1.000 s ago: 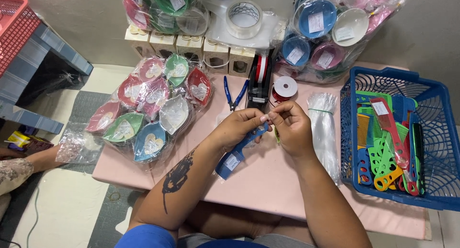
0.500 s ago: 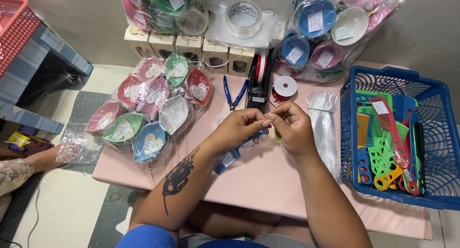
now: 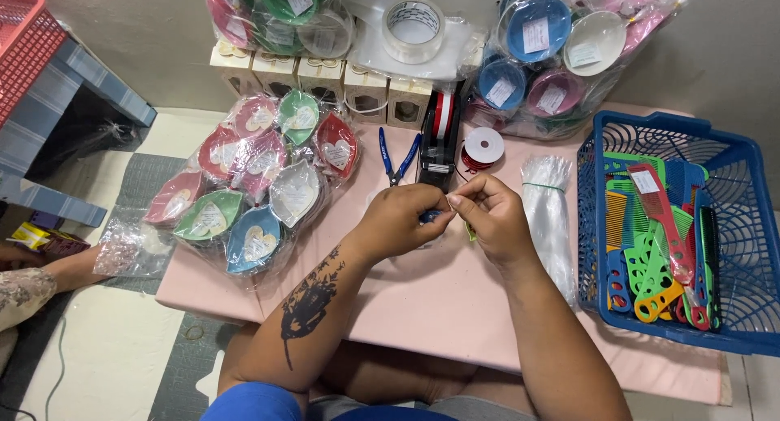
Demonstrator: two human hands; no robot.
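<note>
Left hand (image 3: 400, 218): closed around a blue item (image 3: 429, 217), mostly hidden, steadying it above the table (image 3: 422, 299).
Right hand (image 3: 490, 214): fingertips pinched at its end, working something small.
Tape dispenser (image 3: 439, 136): just behind, within reach.
Basket (image 3: 731, 250): combs kept at the right.

basket (image 3: 735, 185) right | tape dispenser (image 3: 439, 141) behind hands | wrapped dishes (image 3: 252, 185) left
</note>
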